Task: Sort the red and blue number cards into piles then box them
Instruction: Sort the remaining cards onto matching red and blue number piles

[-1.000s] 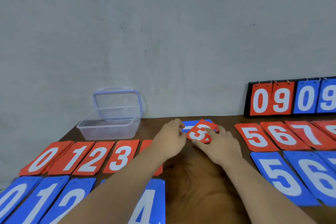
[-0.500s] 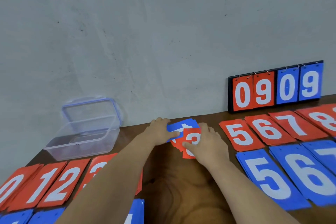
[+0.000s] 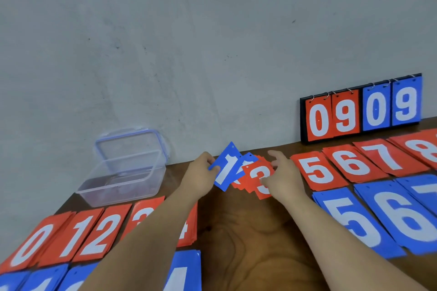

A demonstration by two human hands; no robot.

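My left hand (image 3: 203,170) pinches a blue card with a white 1 (image 3: 227,168), lifted and tilted above a small mixed heap at the table's far middle. My right hand (image 3: 283,176) holds a red 3 card (image 3: 259,176) on top of that heap, thumb on its face; other red cards and a blue one (image 3: 248,158) lie under it. The clear plastic box (image 3: 123,177) stands with its lid raised at the far left by the wall.
Red piles 0, 1, 2, 3, 4 (image 3: 78,236) line the near left, with blue piles (image 3: 182,271) in front of them. Red 5, 6, 7, 8 (image 3: 350,163) and blue 5, 6, 7 (image 3: 387,217) lie on the right. A flip scoreboard (image 3: 361,111) reading 09 09 leans against the wall.
My left hand has raised the blue 1 card off the heap and tilted it up. My right hand stays on the red 3. The camera has tipped upward and left.
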